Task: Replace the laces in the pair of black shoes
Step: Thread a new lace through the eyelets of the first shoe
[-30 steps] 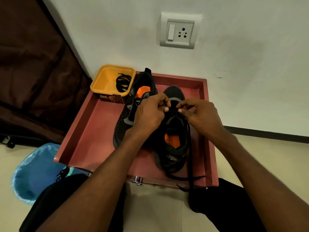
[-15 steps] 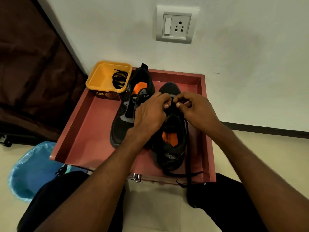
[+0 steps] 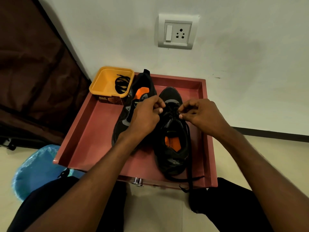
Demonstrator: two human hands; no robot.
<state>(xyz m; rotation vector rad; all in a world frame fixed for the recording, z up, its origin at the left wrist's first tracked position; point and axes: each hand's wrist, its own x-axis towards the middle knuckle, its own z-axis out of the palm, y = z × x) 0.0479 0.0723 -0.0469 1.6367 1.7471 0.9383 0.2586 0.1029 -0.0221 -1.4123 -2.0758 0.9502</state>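
Note:
Two black shoes with orange insoles lie in a red tray (image 3: 87, 131). The right shoe (image 3: 172, 148) points its toe at the wall; the left shoe (image 3: 123, 114) lies beside it, partly behind my left hand. My left hand (image 3: 145, 116) and my right hand (image 3: 199, 114) both pinch the black lace (image 3: 189, 148) at the right shoe's front eyelets. The lace's loose ends run down the shoe's right side and over the tray's near edge. A yellow tub (image 3: 107, 81) at the tray's far left corner holds a coiled black lace (image 3: 122, 84).
The tray sits against a white wall with a switch and socket plate (image 3: 177, 32). A blue plastic bag (image 3: 36, 171) lies on the floor at the left, under a dark brown curtain (image 3: 30, 72). My knees in black trousers flank the tray's near edge.
My two hands have drawn slightly apart over the front eyelets, still working the lace. The shoes and tub have kept their places.

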